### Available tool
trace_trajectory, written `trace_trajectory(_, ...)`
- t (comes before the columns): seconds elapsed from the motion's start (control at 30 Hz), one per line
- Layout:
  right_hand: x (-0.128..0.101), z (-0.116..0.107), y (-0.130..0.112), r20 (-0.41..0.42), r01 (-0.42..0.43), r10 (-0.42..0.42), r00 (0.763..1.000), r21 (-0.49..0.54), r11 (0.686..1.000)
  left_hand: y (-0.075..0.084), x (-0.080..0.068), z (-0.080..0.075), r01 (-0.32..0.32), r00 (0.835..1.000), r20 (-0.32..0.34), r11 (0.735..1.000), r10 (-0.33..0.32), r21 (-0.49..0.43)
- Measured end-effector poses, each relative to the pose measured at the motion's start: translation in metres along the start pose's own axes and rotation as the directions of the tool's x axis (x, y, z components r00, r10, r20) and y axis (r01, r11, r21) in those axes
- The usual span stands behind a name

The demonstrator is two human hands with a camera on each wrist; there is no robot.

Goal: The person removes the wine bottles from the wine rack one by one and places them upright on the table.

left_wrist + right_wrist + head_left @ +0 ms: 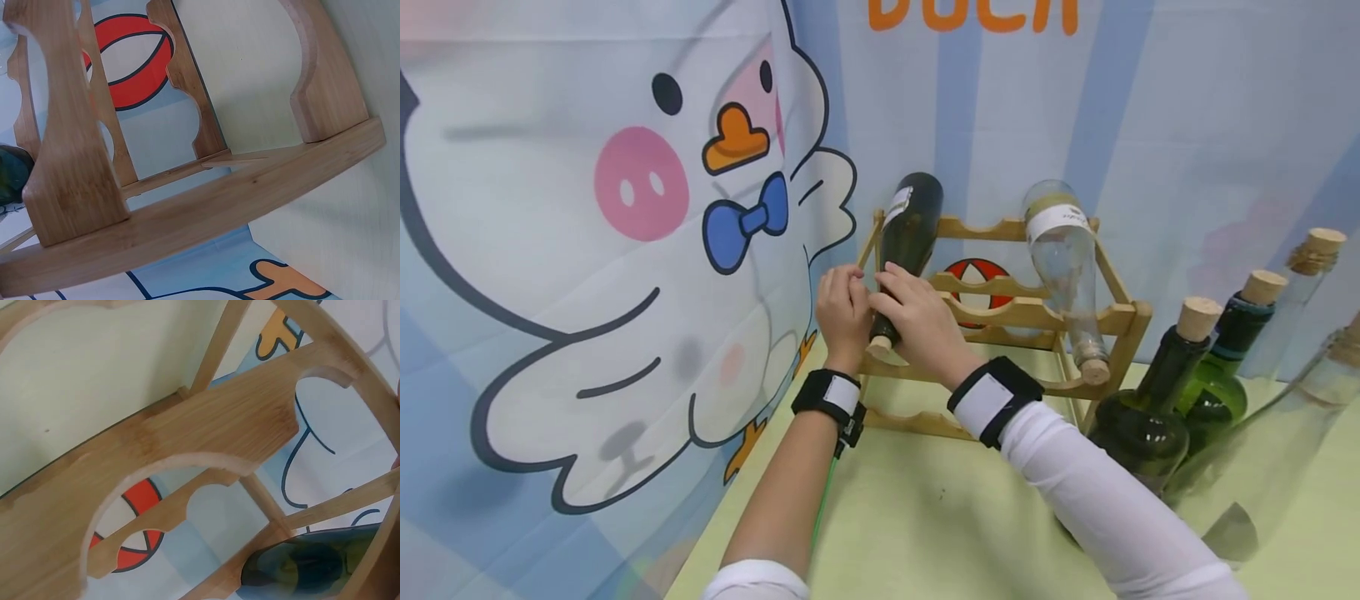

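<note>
A dark bottle (910, 225) lies tilted in the top left slot of a wooden wine rack (1000, 312), its corked neck pointing toward me. My right hand (917, 325) grips the neck from the right, fingers curled over it. Pressed against the neck's left side, my left hand (844, 317) has its fingers curled too, meeting the right hand's fingertips. In the right wrist view the dark bottle (312, 565) shows behind the rack's scalloped rail (206, 425). Only the rack's bars (187, 219) appear in the left wrist view, with no fingers visible.
A clear bottle (1063, 250) lies in the rack's top right slot. Several corked bottles stand at the right: a dark one (1150, 400), a green one (1225, 350), clear ones (1300, 283). A duck-printed backdrop (625, 250) closes the left and back of the pale green table (925, 517).
</note>
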State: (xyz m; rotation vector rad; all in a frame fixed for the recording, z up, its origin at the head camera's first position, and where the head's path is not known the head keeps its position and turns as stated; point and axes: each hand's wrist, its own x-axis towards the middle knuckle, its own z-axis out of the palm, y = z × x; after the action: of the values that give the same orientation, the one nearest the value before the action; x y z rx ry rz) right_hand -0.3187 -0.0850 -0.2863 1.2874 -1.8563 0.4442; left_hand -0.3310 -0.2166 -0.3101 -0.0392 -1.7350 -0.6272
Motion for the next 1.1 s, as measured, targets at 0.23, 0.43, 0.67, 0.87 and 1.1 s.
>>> trace_trajectory(0.23,-0.001,-0.009,-0.016,-0.082,0.04,-0.036,0.996,0.044,0.998,0.004,0.001,-0.001,0.005,1.0,-0.008,1.0,-0.005,-0.013)
trace_trajectory(0.43,0.001,-0.025,-0.036,-0.189,0.038,-0.003,0.982,0.179,0.983,0.004,0.002,0.0,0.03,0.999,-0.017,0.999,-0.03,-0.023)
trace_trajectory(0.67,-0.007,-0.049,-0.058,-0.317,0.086,0.036,0.948,0.364,0.928,0.002,-0.001,-0.001,0.037,0.998,-0.041,0.999,-0.038,-0.036)
trace_trajectory(0.87,-0.022,-0.078,-0.083,-0.382,0.201,-0.045,0.923,0.379,0.903,0.001,-0.001,0.0,0.043,0.999,-0.029,0.998,-0.044,-0.047)
trace_trajectory(1.1,-0.029,-0.114,-0.103,-0.596,0.443,-0.127,0.793,0.421,0.791,0.0,-0.003,0.001,0.071,0.997,-0.007,0.996,-0.071,-0.045)
